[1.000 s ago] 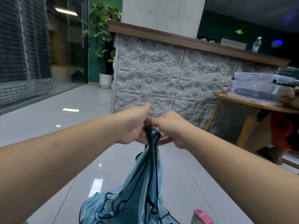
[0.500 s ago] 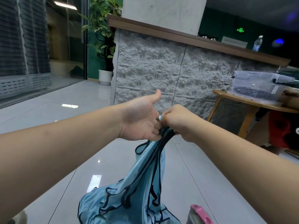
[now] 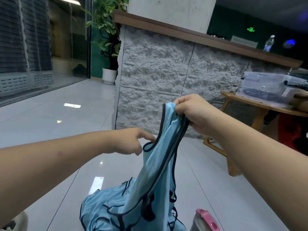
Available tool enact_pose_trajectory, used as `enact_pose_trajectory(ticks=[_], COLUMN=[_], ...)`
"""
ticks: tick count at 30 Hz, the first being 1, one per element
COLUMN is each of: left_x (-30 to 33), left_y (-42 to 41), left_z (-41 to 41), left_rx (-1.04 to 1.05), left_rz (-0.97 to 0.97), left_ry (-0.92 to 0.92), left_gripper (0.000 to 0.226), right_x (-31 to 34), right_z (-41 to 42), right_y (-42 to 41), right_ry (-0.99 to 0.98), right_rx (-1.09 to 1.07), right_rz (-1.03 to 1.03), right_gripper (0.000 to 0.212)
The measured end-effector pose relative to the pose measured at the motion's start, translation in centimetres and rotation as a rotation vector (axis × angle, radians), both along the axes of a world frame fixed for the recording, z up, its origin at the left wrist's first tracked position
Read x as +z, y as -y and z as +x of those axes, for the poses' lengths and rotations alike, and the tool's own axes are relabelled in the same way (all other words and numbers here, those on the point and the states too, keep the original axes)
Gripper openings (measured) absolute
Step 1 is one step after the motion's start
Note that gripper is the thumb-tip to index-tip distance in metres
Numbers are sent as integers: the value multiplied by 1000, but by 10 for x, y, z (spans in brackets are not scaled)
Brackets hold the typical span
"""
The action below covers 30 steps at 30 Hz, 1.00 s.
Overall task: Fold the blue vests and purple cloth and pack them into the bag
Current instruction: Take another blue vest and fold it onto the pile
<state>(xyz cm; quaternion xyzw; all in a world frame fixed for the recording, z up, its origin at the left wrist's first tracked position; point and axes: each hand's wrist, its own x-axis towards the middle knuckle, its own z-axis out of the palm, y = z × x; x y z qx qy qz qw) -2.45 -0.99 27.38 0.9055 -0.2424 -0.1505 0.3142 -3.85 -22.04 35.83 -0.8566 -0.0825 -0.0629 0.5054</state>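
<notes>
Above tiled floor [image 3: 66, 130], right hand [image 3: 195, 112] pinching vest [image 3: 160, 164]

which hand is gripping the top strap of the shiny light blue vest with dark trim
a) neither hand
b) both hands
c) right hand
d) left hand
c: the right hand is curled round the bunched strap of the shiny light blue vest with dark trim, while the left hand sits lower with loose fingers at the neckline edge.
</notes>
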Motion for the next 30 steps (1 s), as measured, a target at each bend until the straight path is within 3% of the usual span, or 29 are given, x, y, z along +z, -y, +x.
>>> enact_pose_trajectory(ticks=[3, 7, 12, 15, 17, 19, 24, 27, 30], left_x=[-3, -6, -7, -3, -1, 1, 0, -1, -3], left_y=[5, 18, 27, 30, 31, 30, 40, 36, 26], left_z=[0, -2, 0, -6, -12, -14, -19, -13, -5], left_rx=[-85, -178, -97, -186, -226, -240, -106, -38, 1], left_rz=[-16, -198, -585, -613, -507, -248, 442, 569, 670], left_ry=[7, 59, 163, 170, 189, 326, 602, 680, 719], left_gripper=[73, 54, 46, 42, 33, 24, 38, 33, 46], right_x=[1, 6, 7, 7, 9, 11, 12, 9, 10], right_z=[1, 0, -1, 0, 1, 1, 4, 8, 13], right_y=[-4, -7, -3, 2, 6, 11, 21, 28, 39], right_ry=[13, 48, 83, 103, 127, 153, 157, 157, 179], right_rx=[68, 144, 194, 209, 199, 186, 184, 141, 68], right_rz=[21, 57, 99, 142, 175, 215, 262, 262, 273], right_gripper=[36, 36, 38, 36, 35, 36, 39, 38, 39])
